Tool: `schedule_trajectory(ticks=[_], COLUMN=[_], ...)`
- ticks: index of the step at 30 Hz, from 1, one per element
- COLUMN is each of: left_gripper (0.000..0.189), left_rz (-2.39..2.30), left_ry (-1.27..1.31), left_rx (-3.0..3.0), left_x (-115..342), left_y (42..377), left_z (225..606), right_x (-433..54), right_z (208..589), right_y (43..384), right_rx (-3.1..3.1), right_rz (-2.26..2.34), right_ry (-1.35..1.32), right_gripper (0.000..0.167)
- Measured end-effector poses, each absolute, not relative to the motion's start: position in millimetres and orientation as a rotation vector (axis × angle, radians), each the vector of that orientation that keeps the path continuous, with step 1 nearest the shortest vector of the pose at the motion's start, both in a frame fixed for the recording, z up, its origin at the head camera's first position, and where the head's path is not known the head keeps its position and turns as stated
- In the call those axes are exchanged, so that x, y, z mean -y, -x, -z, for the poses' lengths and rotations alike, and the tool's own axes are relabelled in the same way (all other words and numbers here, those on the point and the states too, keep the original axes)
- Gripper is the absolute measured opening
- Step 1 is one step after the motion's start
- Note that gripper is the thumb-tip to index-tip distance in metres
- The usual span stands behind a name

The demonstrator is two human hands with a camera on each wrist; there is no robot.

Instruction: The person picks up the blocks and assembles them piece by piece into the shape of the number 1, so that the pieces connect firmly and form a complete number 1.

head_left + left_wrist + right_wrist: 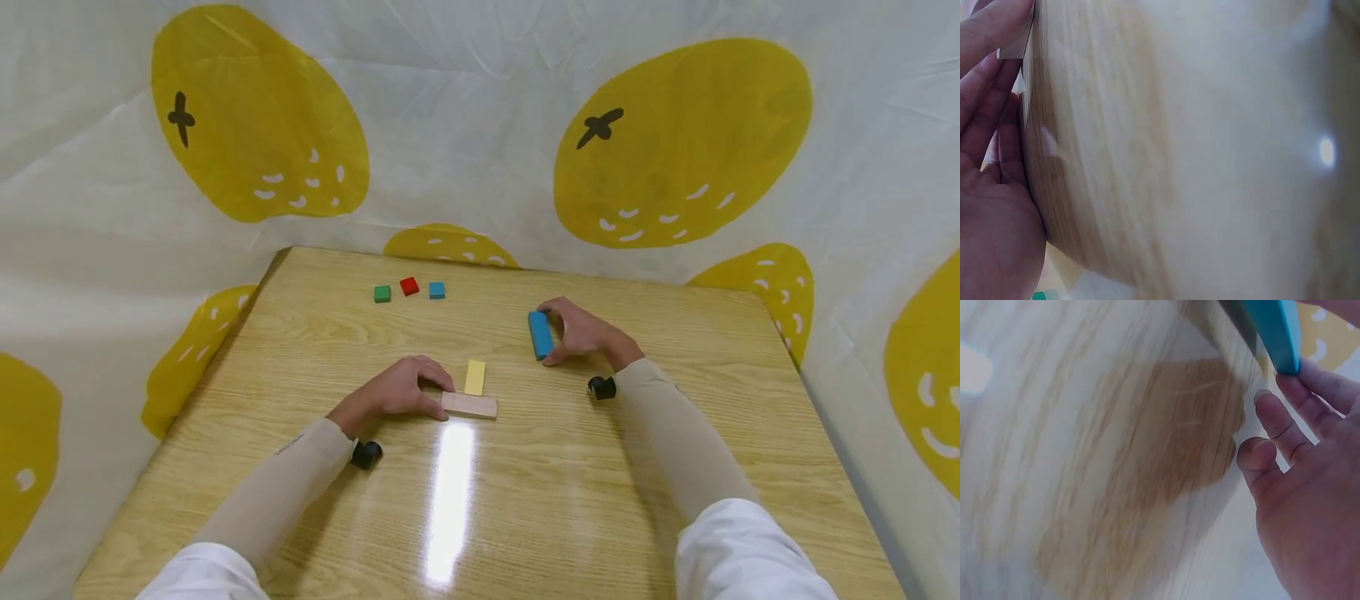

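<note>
My left hand (397, 387) pinches the left end of a plain wooden block (469, 405), which lies crosswise on the table. In the left wrist view only a corner of that wooden block (1015, 45) shows, under the thumb. A yellow block (475, 377) lies just behind it, pointing away from me, its near end at the wooden block's back edge. Farther right, my right hand (588, 329) holds a long blue block (540, 335) by its two ends, between thumb and fingers. The right wrist view shows the blue block (1277, 337) at the fingertips.
Toward the back left of the wooden table (337, 333) sit three small blocks: a green one (382, 293), a red one (408, 287) and a light blue one (437, 290). A white curtain (465, 125) with yellow fruit prints hangs around the table. Glare streaks the near tabletop.
</note>
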State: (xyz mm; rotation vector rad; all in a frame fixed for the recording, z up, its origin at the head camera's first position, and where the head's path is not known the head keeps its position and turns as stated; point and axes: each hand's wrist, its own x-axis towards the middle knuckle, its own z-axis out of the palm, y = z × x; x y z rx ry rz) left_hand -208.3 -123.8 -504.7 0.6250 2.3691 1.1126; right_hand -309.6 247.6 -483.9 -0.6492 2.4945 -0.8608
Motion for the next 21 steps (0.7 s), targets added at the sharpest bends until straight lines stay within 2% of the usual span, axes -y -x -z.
schedule_trajectory(ticks=[21], left_gripper=[0.029], left_rz=[-1.112], left_ry=[-0.640], left_rx=[-2.369], left_x=[123], left_y=[208], left_z=[504], right_x=[-227], right_z=[478], right_y=[308], right_rx=[-2.517], right_rz=[0.840], right_ry=[0.662], right_gripper=[0.094])
